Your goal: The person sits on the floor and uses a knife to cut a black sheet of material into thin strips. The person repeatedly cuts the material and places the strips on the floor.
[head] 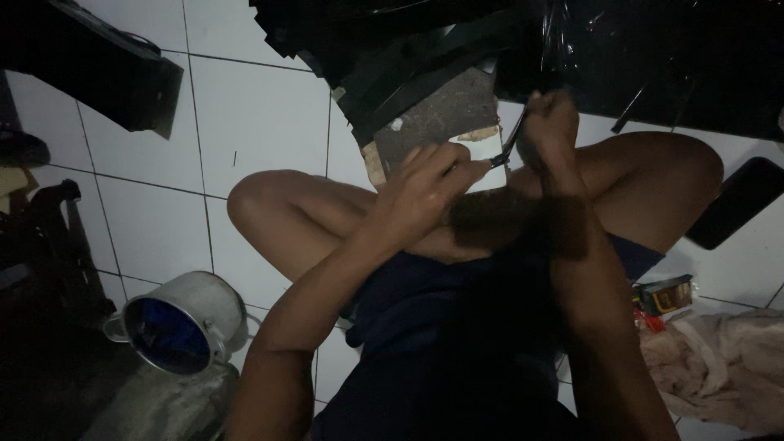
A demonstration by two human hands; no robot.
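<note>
Black strip (513, 135) pinched between L hand (425, 192) & R hand (549, 122), both closed tight; cutting step, next needs steady pull.

- Dim room, head view underexposed; the white floor tiles (261, 114) read grey.
- Weak light falls from the upper left onto the left hand (425, 192) and knee.
- The right hand (551, 126) and forearm sit in heavy shadow.
- The black stack (408, 49) at the top loses all detail.
- Faint glare on the metal pot (196, 314).
- Soft, grainy focus throughout.
</note>
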